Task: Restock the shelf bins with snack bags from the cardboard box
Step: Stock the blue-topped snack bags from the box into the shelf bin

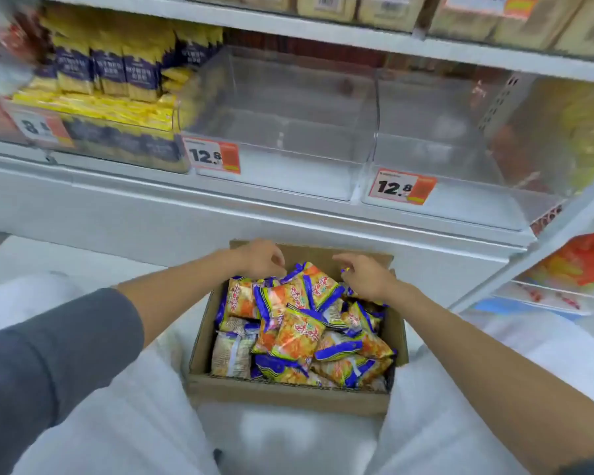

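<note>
An open cardboard box [288, 389] stands on the floor between my knees, filled with several orange and blue snack bags [299, 330]. My left hand [259, 258] reaches over the box's far left corner, fingers curled down onto the top edge of a bag; whether it grips is hidden. My right hand [366, 275] is over the far right side and pinches a blue and yellow bag corner. On the shelf above stand two empty clear bins, the left bin [278, 173] and the right bin [436, 197], each tagged 12.8.
A bin of yellow and navy packs [110, 73] fills the shelf to the left. A white shelf base [186, 214] rises right behind the box. More packs sit on the upper shelf [326, 5]. An orange bag [583, 258] lies on a lower shelf at right.
</note>
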Demonstrator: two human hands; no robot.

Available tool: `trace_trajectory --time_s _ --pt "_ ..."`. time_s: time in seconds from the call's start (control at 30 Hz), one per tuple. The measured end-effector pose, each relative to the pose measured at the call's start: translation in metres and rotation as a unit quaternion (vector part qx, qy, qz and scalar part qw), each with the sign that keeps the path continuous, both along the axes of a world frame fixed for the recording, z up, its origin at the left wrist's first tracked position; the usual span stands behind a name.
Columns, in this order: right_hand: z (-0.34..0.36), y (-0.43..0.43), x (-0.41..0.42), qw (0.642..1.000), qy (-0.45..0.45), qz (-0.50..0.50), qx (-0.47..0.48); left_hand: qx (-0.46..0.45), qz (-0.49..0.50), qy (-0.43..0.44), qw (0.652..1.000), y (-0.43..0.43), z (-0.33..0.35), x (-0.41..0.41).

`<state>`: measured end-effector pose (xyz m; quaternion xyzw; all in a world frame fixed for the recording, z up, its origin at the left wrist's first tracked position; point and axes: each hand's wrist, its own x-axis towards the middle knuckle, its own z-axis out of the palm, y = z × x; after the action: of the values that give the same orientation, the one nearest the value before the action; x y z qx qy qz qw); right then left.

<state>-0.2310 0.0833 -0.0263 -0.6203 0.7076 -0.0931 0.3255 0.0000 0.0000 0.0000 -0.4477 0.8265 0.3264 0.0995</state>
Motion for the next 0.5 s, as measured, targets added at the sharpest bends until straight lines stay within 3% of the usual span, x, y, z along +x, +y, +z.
trace_trajectory --time_s 0.17,0.37,0.5 --pt "-0.015 0.001 0.005 0.997 -0.049 -0.059 0.026 0.054 0.007 -0.011 0.998 0.01 -0.028 0.001" --pt "-0.037 -0.001 0.015 0.995 -0.076 -0.068 0.018 0.115 0.102 0.127 0.98 -0.004 -0.025 0.013" --pt "-0.04 0.002 0.015 0.989 -0.127 -0.08 0.014 0.124 0.169 0.158 0.965 -0.013 -0.024 0.023"
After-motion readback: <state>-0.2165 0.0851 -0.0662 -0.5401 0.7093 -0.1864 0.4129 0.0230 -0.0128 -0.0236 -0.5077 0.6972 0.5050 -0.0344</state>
